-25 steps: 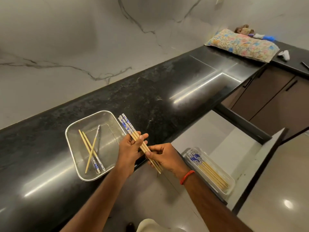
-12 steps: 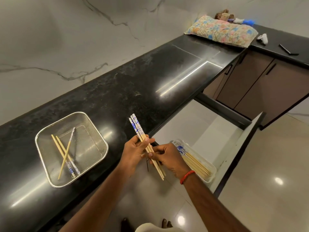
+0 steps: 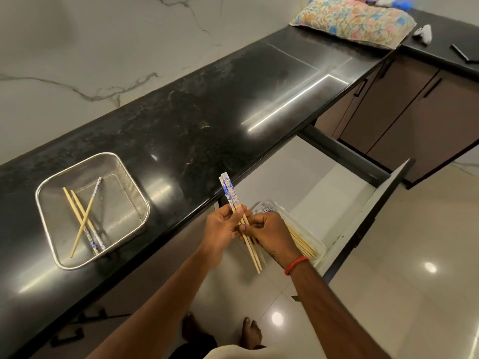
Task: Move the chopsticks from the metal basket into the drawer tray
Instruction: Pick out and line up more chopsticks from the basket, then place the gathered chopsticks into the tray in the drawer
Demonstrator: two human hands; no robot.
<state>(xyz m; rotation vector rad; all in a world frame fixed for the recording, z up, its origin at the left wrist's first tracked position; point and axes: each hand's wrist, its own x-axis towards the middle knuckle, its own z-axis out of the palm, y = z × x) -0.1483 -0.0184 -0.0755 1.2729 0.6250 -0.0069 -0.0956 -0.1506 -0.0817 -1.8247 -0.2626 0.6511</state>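
A black polished stone countertop (image 3: 207,112) runs along a white veined marble wall (image 3: 103,47), with a floral pillow (image 3: 355,19) at its far end. Below the counter edge an open drawer (image 3: 324,182) juts out over a glossy tiled floor.

Both hands hold one bundle of chopsticks (image 3: 229,193) in the air, just off the counter edge. Its long axis runs steeply from upper left to lower right: the blue-and-white patterned ends point up and away toward the counter, the bare wooden tips down toward the person. The left hand (image 3: 223,226) has thumb and curled fingers pinched round the bundle's middle. The right hand (image 3: 272,234), a red thread bracelet (image 3: 296,264) at its wrist, grips it just below with fingers closed.

A few chopsticks (image 3: 85,218) lie crossed in the metal mesh basket (image 3: 146,211) on the counter, well to the left. More chopsticks (image 3: 303,244) lie in the clear drawer tray (image 3: 321,246), partly hidden behind the right hand.

A second ago the bundle's patterned ends overlapped the basket's near corner. Now the bundle is well apart from the basket, stands steeper, and sits beside the tray. The two-handed grip is unchanged, and so are the sticks in the basket.
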